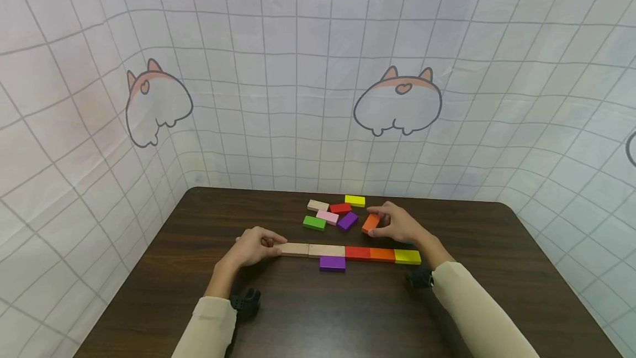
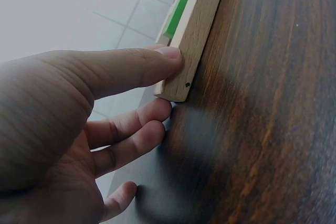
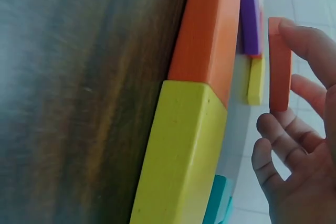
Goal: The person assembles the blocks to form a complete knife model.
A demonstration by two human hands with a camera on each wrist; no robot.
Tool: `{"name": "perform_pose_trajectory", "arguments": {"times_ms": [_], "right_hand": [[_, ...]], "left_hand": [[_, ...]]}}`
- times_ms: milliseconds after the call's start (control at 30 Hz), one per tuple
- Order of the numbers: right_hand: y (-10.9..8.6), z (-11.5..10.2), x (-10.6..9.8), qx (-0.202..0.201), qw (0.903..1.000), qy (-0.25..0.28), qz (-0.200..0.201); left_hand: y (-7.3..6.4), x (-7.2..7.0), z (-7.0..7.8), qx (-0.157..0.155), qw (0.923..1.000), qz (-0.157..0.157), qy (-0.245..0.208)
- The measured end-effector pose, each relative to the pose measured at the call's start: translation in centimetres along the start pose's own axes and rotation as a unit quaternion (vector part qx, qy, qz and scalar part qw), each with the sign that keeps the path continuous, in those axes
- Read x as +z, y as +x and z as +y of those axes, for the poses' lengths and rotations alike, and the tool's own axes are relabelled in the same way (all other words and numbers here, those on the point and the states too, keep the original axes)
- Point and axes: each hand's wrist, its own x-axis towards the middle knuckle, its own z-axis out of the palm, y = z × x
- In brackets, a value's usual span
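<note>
A straight row of blocks lies across the table: two bare wooden ones, then a red (image 1: pixel 358 253), an orange (image 1: pixel 382 255) and a yellow block (image 1: pixel 407 257). My left hand (image 1: pixel 254 246) pinches the left end of the outermost wooden block (image 1: pixel 295 250); its thumb presses the near face in the left wrist view. Behind the row, my right hand (image 1: pixel 399 225) holds a second orange block (image 3: pixel 280 69) by its ends, between thumb and fingers. A purple block (image 1: pixel 332 263) sits in front of the row, against the second wooden block (image 1: pixel 327 251).
Beyond the row lie loose blocks: bare wood (image 1: pixel 318 205), red (image 1: pixel 340 209), yellow (image 1: pixel 355 201), pink (image 1: pixel 327 217), green (image 1: pixel 314 223) and purple (image 1: pixel 348 221). Teal pieces (image 3: pixel 216 200) show behind the yellow row block. A grid-patterned curtain (image 1: pixel 298 98) surrounds the dark table (image 1: pixel 318 314).
</note>
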Motion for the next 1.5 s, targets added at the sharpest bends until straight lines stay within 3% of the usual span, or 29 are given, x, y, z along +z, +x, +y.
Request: {"name": "perform_pose_trajectory", "arguments": {"times_ms": [267, 833, 1500], "right_hand": [[-2.8, -1.1, 0.0, -0.037, 0.9991, 0.015, 0.015], [-7.7, -3.0, 2.3, -0.060, 0.9979, 0.016, 0.016], [-9.0, -4.7, 4.5, -0.029, 0.9984, -0.033, -0.037]], "left_hand": [[-0.1, -0.1, 0.2, 0.004, 1.0000, -0.002, 0.003], [-0.2, 0.0, 0.4, -0.003, 1.0000, 0.002, 0.000], [-0.2, -0.1, 0.3, -0.006, 1.0000, -0.004, -0.001]]}}
